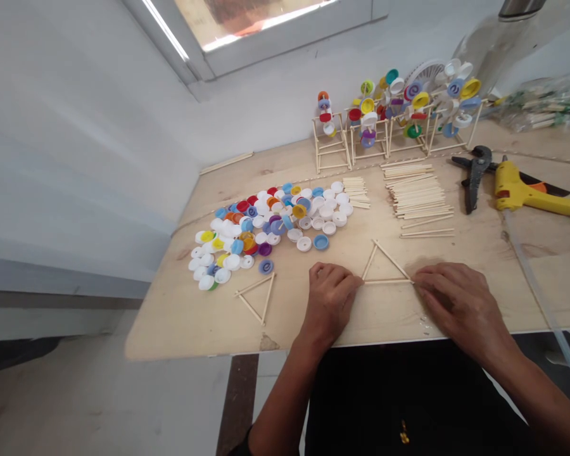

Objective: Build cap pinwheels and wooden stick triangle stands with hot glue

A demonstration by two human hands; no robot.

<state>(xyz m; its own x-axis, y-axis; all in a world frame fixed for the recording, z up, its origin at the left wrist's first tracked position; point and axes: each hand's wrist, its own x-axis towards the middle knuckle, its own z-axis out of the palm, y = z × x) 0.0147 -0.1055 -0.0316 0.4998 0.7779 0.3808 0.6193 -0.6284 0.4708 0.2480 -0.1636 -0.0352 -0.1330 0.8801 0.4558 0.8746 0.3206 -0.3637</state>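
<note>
On the table in front of me lies a triangle of thin wooden sticks (387,281), its tip pointing away from me. My left hand (331,299) is closed, with thumb and forefinger at the triangle's left corner. At the right corner, the fingertips of my right hand (458,303) pinch the stick ends. A second wooden stick triangle (268,300) rests flat to the left of my left hand. Beyond it spreads a heap of bottle caps (266,221), mostly white, with blue, red, yellow and purple ones among them.
Stick frames carrying wheels of bottle caps (368,120) stand along the wall. Cut sticks (420,196) and a small pile of shorter sticks (356,192) lie mid-table. At right are black-handled cutters (477,174) and a yellow glue gun (515,187) with a long glue stick (541,291).
</note>
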